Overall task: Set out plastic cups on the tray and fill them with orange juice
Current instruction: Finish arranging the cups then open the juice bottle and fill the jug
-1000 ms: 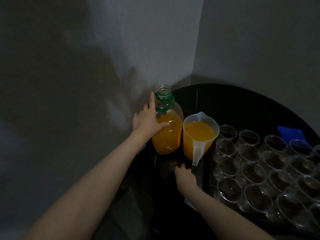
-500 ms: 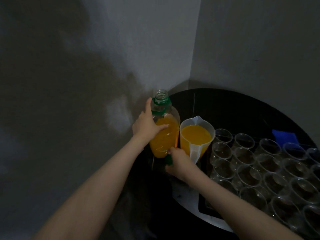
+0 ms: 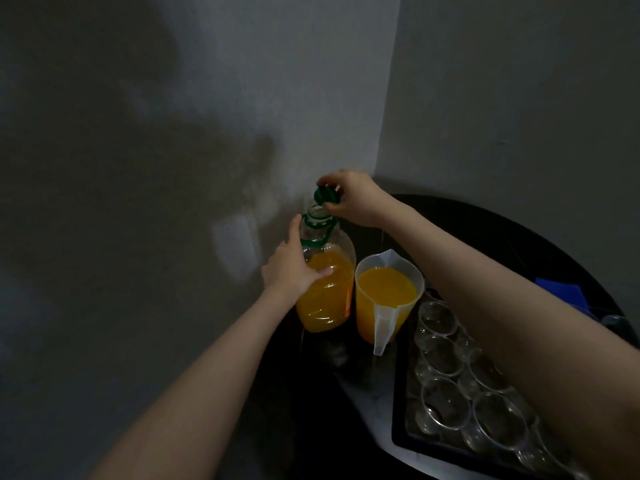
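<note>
Cap (image 3: 326, 195) now lifted above bottle (image 3: 325, 282)

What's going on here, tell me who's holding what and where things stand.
A person is capping the orange juice bottle. The left hand grips the bottle's side to steady it, while the right hand pinches the green cap just above the open neck, not yet screwed on. Beside the bottle stands a plastic jug nearly full of juice. The clear plastic cups on the tray look empty.
</note>
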